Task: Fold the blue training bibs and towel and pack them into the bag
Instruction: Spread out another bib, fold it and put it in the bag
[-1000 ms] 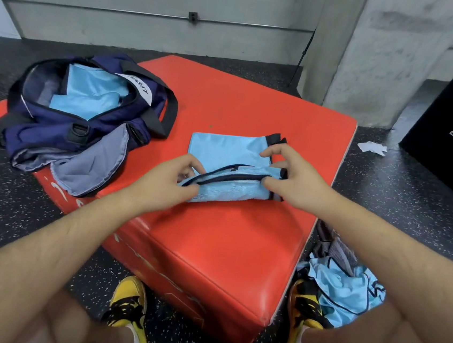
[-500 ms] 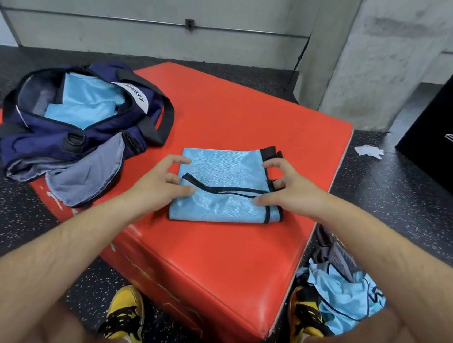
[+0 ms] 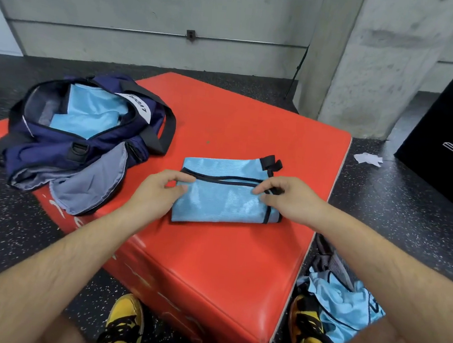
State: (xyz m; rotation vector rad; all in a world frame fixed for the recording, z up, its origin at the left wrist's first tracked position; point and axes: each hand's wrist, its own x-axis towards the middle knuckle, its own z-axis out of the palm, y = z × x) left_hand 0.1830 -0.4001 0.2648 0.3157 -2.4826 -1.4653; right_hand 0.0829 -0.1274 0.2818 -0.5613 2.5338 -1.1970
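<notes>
Blue folded bib (image 3: 222,200) is being pinched at its left and right edges by the left grip (image 3: 159,192) and the right grip (image 3: 286,198), on the red box (image 3: 225,255) beside the open bag (image 3: 54,150).

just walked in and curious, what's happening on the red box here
A person is folding a blue bib on the red box. The left hand and right hand each pinch an end of its black-trimmed folded edge. The navy bag sits open on the box's left side with folded blue fabric already inside. A heap of unfolded blue bibs lies on the floor by the right shoe.
</notes>
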